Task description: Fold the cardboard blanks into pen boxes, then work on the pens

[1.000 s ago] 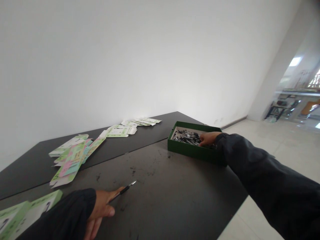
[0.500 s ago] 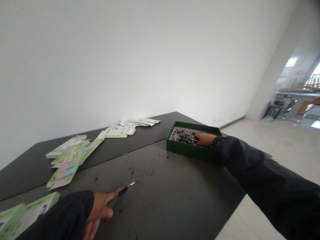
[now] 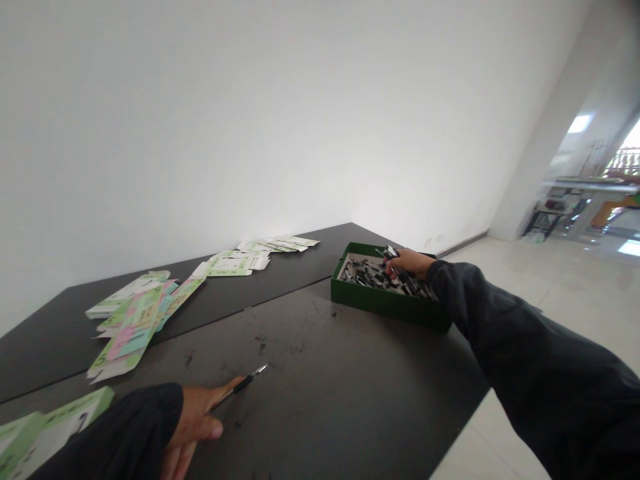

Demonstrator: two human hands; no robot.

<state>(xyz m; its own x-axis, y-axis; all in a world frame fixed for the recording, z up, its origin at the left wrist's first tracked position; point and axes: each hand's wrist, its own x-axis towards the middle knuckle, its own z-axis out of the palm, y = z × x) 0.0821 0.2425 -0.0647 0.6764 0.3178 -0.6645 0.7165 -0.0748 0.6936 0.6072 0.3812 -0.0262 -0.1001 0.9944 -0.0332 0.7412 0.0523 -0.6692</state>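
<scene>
Low at the left, my left hand (image 3: pixel 197 417) holds a black pen (image 3: pixel 243 384) with a clear, silvery tip that points away to the right. Its thumb and forefinger are closed along the barrel, above the dark table. At the right, my right hand (image 3: pixel 406 261) is over a green box (image 3: pixel 385 301) and grips a small bunch of pens (image 3: pixel 390 252), their tips standing up past the fingers. Many loose black pens (image 3: pixel 367 273) lie jumbled inside the box, some hidden behind my right hand and sleeve.
Flat green, pink and blue cartons (image 3: pixel 137 320) overlap on the dark table (image 3: pixel 300 387) at the left. More flattened white-green cartons (image 3: pixel 233 262) lie along the white wall (image 3: pixel 280 133). Filled-out green-white boxes (image 3: pixel 55 427) sit at the lower left, partly under my left sleeve.
My right hand has risen from among the pens in the green box and now has a bunch of them in its fingers. My left hand keeps its pen in nearly the same place.
</scene>
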